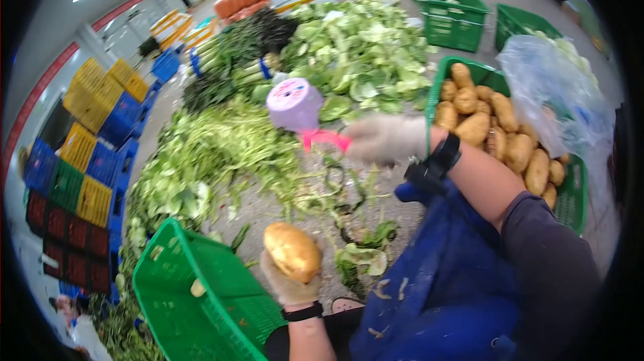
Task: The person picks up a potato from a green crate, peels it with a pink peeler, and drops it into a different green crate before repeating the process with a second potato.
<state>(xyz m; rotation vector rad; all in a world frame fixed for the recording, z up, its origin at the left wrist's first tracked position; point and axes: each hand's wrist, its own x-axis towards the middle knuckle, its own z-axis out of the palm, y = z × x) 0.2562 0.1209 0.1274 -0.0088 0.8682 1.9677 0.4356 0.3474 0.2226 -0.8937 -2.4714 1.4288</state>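
Remotely, I log both sides occupied.
Left grip (pixel 285 287) cups an oval yellow-brown potato (pixel 292 251) from below, likely supporting its weight; right grip (pixel 388 138) wraps the pink handle of a round lilac plastic tool (pixel 295 102).

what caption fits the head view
Gloved left hand holds a potato beside a green crate; gloved right hand grips a pink-and-purple tool.

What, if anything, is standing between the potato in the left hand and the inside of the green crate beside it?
Only the side wall of the green crate facing the potato in the left hand. Whether the potato is held higher than this wall, I cannot tell. Nothing else visible is in the way.
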